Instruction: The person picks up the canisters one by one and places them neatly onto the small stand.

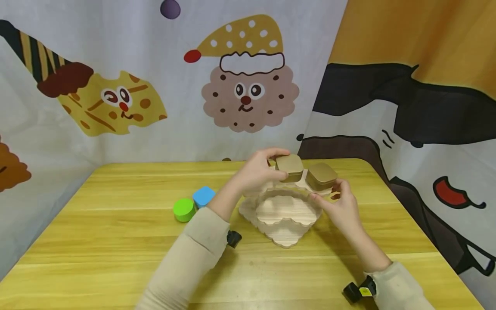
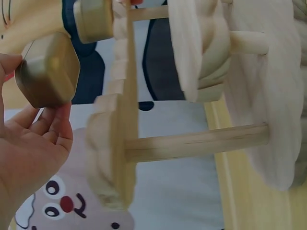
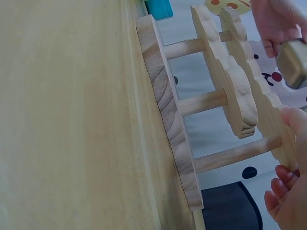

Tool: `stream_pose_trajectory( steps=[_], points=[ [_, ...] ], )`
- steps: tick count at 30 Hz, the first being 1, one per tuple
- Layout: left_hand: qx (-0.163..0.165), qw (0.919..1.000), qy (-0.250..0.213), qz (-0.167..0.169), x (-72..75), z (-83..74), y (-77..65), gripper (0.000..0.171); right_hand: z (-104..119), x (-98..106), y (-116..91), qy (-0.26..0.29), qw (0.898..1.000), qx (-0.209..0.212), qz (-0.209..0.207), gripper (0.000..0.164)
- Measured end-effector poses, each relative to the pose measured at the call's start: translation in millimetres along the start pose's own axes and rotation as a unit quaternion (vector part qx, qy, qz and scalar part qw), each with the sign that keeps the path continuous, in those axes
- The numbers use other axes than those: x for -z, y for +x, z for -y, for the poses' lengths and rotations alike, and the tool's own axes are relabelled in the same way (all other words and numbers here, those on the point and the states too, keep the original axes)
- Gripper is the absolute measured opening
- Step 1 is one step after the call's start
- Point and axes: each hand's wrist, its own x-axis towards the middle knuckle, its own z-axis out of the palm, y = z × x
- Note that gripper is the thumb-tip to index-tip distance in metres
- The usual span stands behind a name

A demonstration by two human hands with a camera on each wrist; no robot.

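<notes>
The left hand (image 1: 259, 172) pinches a gold box (image 1: 289, 167) just above the top tier (image 3: 265, 98) of a wooden stand (image 1: 286, 209), while the right hand (image 1: 342, 211) grips that tier's edge beside a second gold box (image 1: 322, 175) resting on it. The stand sits upright on the wooden counter (image 1: 128, 241), with a blue box (image 1: 204, 196) and a round green box (image 1: 184, 210) near its left side. Behind hangs a cartoon-printed curtain (image 1: 155, 56).

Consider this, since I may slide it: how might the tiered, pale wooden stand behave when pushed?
The stand should stay stiff, since straight wooden dowels join its thick tiers. Its broad, flat base probably resists tipping if pushed low. The gold rounded-square block atop it might slide off, sitting near an edge.
</notes>
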Motion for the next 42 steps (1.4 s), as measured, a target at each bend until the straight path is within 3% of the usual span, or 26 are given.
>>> stream_pose_trajectory(
  steps=[7, 15, 31, 42],
  points=[
    [0.009, 0.9996, 0.026, -0.006, -4.6, 12.3, 14.7, 0.059, -2, 0, 0, -0.005, 1.000, -0.006, 0.002, 0.064],
    [0.019, 0.9998, -0.001, 0.001, -9.5, 23.2, 23.3, 0.059, -2, 0, 0, -0.009, 1.000, -0.006, -0.001, 0.065],
    [0.029, 0.9995, 0.010, 0.006, -18.5, 31.1, 29.4, 0.060, -1, 2, -2, -0.013, 1.000, -0.007, 0.002, 0.064],
    [0.029, 0.9992, 0.003, 0.026, -15.2, 33.1, 29.5, 0.063, 0, 1, -1, -0.012, 1.000, -0.008, 0.005, 0.064]
  ],
)
